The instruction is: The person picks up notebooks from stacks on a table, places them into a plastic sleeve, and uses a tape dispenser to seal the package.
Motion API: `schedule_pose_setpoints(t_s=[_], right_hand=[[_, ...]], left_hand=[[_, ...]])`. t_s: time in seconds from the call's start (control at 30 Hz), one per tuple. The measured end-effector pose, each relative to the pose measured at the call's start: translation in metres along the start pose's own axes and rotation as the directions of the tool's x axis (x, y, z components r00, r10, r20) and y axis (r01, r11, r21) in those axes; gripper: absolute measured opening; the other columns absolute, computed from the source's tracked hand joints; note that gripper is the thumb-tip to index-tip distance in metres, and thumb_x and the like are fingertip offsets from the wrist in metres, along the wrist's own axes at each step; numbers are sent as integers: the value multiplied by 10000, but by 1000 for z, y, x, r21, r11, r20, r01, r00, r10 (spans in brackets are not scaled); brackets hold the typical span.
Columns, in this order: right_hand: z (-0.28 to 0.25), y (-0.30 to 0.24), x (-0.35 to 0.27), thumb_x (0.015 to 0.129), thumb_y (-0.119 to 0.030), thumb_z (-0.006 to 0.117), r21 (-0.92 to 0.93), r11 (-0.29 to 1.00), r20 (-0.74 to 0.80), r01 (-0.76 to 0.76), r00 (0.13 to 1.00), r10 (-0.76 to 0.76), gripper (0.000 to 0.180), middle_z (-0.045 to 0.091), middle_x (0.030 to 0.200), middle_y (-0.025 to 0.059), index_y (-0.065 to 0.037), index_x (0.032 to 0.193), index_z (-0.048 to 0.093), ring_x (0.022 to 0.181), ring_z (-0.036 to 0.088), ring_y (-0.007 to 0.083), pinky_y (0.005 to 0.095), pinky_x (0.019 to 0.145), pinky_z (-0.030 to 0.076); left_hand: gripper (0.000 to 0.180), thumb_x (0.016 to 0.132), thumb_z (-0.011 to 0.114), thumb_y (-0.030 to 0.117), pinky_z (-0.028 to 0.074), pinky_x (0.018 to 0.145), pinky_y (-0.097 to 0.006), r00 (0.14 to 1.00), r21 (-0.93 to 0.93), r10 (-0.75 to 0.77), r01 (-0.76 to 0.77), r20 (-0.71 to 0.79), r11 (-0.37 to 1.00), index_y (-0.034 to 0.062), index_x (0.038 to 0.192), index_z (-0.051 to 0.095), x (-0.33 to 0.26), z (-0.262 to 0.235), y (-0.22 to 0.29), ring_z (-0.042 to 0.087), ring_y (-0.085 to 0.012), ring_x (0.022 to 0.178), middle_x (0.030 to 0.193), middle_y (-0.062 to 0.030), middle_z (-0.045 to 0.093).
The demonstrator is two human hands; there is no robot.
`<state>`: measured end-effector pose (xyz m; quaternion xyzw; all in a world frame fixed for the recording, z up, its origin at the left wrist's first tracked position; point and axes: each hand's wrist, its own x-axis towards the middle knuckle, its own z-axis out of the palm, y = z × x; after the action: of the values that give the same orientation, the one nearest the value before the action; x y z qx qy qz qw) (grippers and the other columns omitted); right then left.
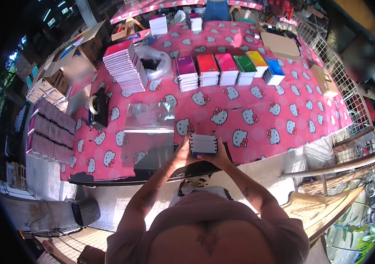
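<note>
Pink cloth with white cat faces covers the table (pixel 257 119). Far on the left sits a tall stack of notebooks (pixel 126 66), with a clear plastic bag (pixel 148 132) lying nearer. In the near middle, the left hand (pixel 182 152) and the right hand (pixel 219 156) both grip a small pile of notebooks (pixel 203 144), one on each side. Far behind, a row of coloured notebook piles (pixel 229 69) runs to the right.
</note>
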<state>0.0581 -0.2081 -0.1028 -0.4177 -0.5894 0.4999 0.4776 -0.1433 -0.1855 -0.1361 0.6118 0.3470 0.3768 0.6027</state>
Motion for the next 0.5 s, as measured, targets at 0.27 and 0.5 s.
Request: schedule_pose_setpoints(t_s=[0.27,0.5], right_hand=[[-3,29,0,721,-183,889,284,958,39,-36,999,26,843,611,1256,126,-66,1388,386,1144,626,224,377,964,508],[-7,34,-2,729,-212,890,51,999,20,-20,1000,19,787,632,1208,114,-62,1360,443,1086,633,208,373,928,521]], left_hand=[[1098,826,672,635,282,1161,-537,908,958,399,-216,126,190,-122,1495,240,0,53,148,290,-461,1455,1521,-320,342],[877,775,710,651,443,985,-471,972,944,41,-234,231,232,-61,1238,493,24,37,124,582,-380,1156,1154,-211,600]])
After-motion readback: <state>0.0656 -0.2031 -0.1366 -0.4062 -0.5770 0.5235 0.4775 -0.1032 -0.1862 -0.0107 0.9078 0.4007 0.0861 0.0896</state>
